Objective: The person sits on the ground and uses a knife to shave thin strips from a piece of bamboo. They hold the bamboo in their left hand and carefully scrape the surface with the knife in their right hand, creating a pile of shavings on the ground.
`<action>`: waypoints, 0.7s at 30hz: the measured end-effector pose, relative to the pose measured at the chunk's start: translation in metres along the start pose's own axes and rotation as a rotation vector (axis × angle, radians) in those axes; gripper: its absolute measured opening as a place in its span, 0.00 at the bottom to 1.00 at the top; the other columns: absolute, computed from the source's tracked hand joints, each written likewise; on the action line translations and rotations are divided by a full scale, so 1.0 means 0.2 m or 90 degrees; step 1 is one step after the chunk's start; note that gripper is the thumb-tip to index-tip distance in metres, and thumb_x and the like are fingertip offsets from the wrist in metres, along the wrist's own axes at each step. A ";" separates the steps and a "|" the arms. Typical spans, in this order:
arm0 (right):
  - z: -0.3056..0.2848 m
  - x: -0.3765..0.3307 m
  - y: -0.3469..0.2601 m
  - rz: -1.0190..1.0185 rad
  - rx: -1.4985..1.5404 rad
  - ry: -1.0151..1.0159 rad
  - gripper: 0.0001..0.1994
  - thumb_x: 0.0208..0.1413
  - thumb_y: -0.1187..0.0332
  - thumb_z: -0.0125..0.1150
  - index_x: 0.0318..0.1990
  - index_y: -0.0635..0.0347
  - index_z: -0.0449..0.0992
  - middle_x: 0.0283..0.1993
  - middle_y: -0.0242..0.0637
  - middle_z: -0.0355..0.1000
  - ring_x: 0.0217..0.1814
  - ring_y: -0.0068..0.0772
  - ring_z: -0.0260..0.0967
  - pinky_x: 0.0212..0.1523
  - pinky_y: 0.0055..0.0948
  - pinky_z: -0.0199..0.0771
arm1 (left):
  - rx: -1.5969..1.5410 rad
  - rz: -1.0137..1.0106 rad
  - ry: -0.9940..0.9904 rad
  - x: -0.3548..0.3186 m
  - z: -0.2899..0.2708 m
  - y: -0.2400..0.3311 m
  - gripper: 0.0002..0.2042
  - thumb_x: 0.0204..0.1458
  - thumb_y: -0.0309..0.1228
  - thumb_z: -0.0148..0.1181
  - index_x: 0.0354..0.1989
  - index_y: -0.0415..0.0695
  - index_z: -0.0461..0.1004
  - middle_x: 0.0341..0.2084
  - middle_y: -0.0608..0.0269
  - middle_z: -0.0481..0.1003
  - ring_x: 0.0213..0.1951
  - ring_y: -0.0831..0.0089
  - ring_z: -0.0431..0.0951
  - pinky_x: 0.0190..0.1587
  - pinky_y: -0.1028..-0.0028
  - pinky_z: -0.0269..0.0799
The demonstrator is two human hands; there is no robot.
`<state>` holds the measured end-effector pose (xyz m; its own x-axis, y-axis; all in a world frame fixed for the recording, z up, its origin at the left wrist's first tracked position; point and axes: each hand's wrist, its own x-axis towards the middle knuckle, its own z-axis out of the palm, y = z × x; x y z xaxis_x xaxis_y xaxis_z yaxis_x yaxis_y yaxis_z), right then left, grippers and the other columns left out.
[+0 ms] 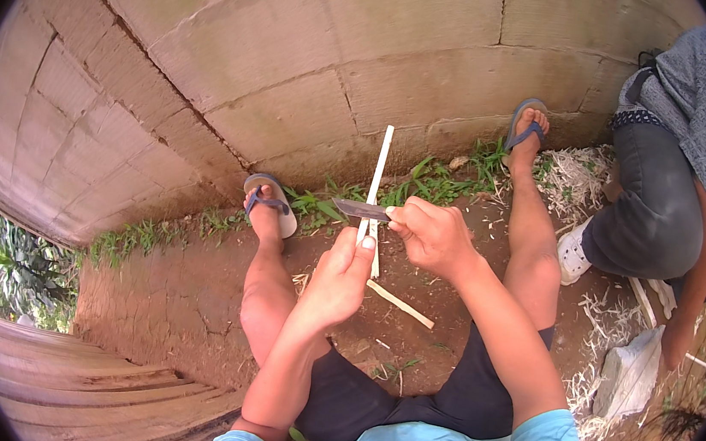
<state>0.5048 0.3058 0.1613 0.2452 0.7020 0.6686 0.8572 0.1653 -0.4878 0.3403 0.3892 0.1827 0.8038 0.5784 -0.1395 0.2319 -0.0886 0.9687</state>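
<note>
My left hand point(336, 281) is closed round the lower end of a long pale wooden strip point(381, 163), thumb along it, and the strip points up and away toward the wall. In my right hand point(435, 239) is a small knife point(358, 209) with a dark blade. The blade lies crosswise over the strip, just above my left thumb, its tip to the left. A second pale strip point(401, 303) lies on the soil beyond my lap. Another pale piece shows just behind my left thumb; whether it is held or lying there I cannot tell.
A block wall point(420, 73) rises ahead, with grass point(311, 207) along its foot. At the right a co-worker point(658, 184) in dark trousers crouches beside a whitish block point(628, 374) and scattered pale shavings point(577, 179). Wooden boards point(94, 387) stand at the lower left.
</note>
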 end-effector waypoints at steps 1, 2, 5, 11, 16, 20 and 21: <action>0.01 0.00 0.02 0.003 -0.016 0.018 0.05 0.53 0.68 0.59 0.33 0.57 0.71 0.25 0.37 0.69 0.24 0.44 0.70 0.21 0.38 0.69 | 0.025 -0.025 0.009 0.00 0.00 0.03 0.12 0.64 0.38 0.42 0.33 0.43 0.60 0.17 0.68 0.59 0.20 0.80 0.58 0.23 0.73 0.57; 0.02 0.01 0.04 0.004 -0.032 0.038 0.05 0.54 0.68 0.59 0.33 0.58 0.71 0.25 0.37 0.69 0.24 0.45 0.70 0.22 0.38 0.69 | 0.052 -0.049 0.021 0.00 0.00 0.06 0.12 0.63 0.37 0.42 0.33 0.40 0.61 0.17 0.64 0.61 0.21 0.76 0.61 0.26 0.68 0.61; -0.01 0.05 0.10 0.118 0.004 0.153 0.06 0.56 0.66 0.56 0.33 0.59 0.71 0.25 0.40 0.71 0.25 0.48 0.70 0.24 0.40 0.71 | 0.066 -0.013 0.011 0.00 0.05 -0.02 0.11 0.63 0.36 0.43 0.33 0.41 0.61 0.16 0.64 0.60 0.22 0.76 0.61 0.26 0.69 0.61; 0.00 0.00 0.00 0.009 0.022 0.012 0.06 0.54 0.68 0.58 0.33 0.60 0.72 0.24 0.40 0.69 0.24 0.44 0.70 0.22 0.36 0.69 | -0.062 -0.058 0.002 0.03 0.05 0.00 0.10 0.63 0.35 0.44 0.34 0.41 0.61 0.16 0.63 0.60 0.22 0.76 0.61 0.25 0.69 0.60; 0.03 -0.03 0.06 -0.002 0.082 0.020 0.05 0.53 0.70 0.59 0.34 0.61 0.73 0.23 0.40 0.67 0.22 0.44 0.68 0.22 0.35 0.67 | 0.135 -0.015 0.033 -0.01 0.06 0.04 0.11 0.63 0.36 0.43 0.35 0.41 0.61 0.17 0.59 0.65 0.19 0.70 0.64 0.24 0.67 0.60; 0.06 -0.02 0.06 0.010 0.032 0.015 0.05 0.52 0.66 0.60 0.32 0.56 0.72 0.26 0.36 0.69 0.25 0.43 0.69 0.22 0.37 0.69 | 0.228 -0.023 0.065 -0.02 0.03 0.06 0.11 0.62 0.36 0.44 0.35 0.39 0.61 0.18 0.47 0.70 0.21 0.55 0.72 0.27 0.60 0.64; 0.07 -0.02 0.06 0.013 0.023 0.014 0.05 0.53 0.67 0.59 0.32 0.56 0.72 0.26 0.37 0.69 0.25 0.43 0.70 0.22 0.38 0.69 | 0.230 -0.023 0.065 -0.01 0.03 0.05 0.11 0.62 0.36 0.43 0.35 0.39 0.61 0.18 0.46 0.70 0.22 0.54 0.72 0.27 0.59 0.65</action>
<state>0.5079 0.3136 0.1452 0.2724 0.6904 0.6702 0.8349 0.1766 -0.5213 0.3448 0.3816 0.1921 0.7366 0.6629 -0.1340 0.4526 -0.3360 0.8260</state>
